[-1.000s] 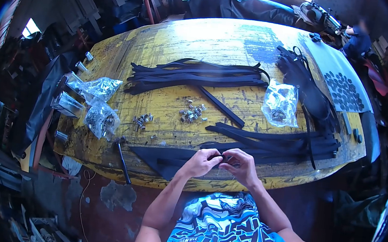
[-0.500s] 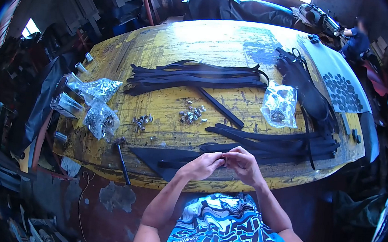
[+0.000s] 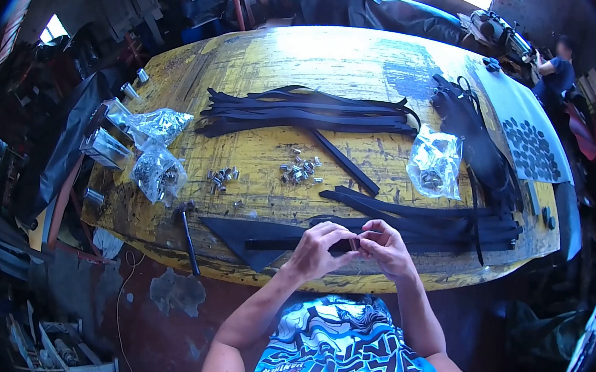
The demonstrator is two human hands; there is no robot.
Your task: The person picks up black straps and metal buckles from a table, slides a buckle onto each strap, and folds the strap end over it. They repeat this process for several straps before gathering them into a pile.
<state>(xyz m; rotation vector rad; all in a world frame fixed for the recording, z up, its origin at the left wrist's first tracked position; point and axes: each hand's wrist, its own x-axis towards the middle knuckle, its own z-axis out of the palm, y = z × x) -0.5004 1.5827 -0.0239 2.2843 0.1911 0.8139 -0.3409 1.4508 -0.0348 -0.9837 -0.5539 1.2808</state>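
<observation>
My left hand [image 3: 320, 251] and my right hand [image 3: 385, 252] meet over the near edge of the table, fingertips almost touching. Both are pinched closed around something small that I cannot make out. Under and beside my left hand lies a black strap [image 3: 271, 244], on top of a dark flat piece of material [image 3: 229, 233]. Just beyond my hands is a bundle of black straps [image 3: 424, 220]. Small metal fittings sit in two loose piles, a right pile [image 3: 301, 170] and a left pile [image 3: 222, 179]. A dark-handled hammer [image 3: 190, 240] lies to the left.
A longer strap bundle [image 3: 312, 116] crosses the table's middle. Clear plastic bags, one right [image 3: 435, 163] and one left [image 3: 159, 176], hold small parts. Dark round pieces [image 3: 531, 150] cover a pale sheet at the right. Metal cylinders [image 3: 94, 196] line the left edge. Another person [image 3: 556, 74] is at the back right.
My hands have spread slightly, with the left fingers lifted and opened a little and the right hand shifted right. The view has tilted slightly; objects on the table look unmoved.
</observation>
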